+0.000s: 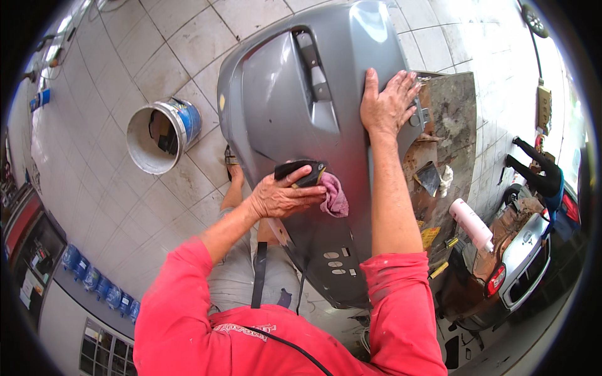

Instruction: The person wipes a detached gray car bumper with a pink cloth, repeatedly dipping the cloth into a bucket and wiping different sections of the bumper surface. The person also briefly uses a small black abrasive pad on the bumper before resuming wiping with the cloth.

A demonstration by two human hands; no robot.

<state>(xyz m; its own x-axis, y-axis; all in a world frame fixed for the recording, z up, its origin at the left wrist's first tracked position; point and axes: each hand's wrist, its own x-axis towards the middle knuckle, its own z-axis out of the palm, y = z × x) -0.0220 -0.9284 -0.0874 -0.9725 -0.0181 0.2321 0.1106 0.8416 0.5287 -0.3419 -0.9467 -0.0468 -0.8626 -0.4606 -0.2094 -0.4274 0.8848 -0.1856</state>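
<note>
A grey car bumper [266,72] lies in front of me, its curved face upward with a slot near the far end and several cut-out holes near my end. My left hand [283,197] is closed around a dark, hand-sized pad [305,175] with a yellowish edge, over the middle of the bumper. A crumpled pink cloth [335,197] hangs from the same grip, close to the surface. My right hand [389,108] rests flat on the bumper's right side, fingers spread, holding nothing. The underside of the left palm is hidden.
Left of the bumper, a white bucket [150,166] stands on the tiled floor [113,81]. At the right is a stained board [454,125] with scraps and a dark scraper-like piece [427,178]. Beyond it are a pink-white bottle [470,224] and a car part with a tail light [496,279].
</note>
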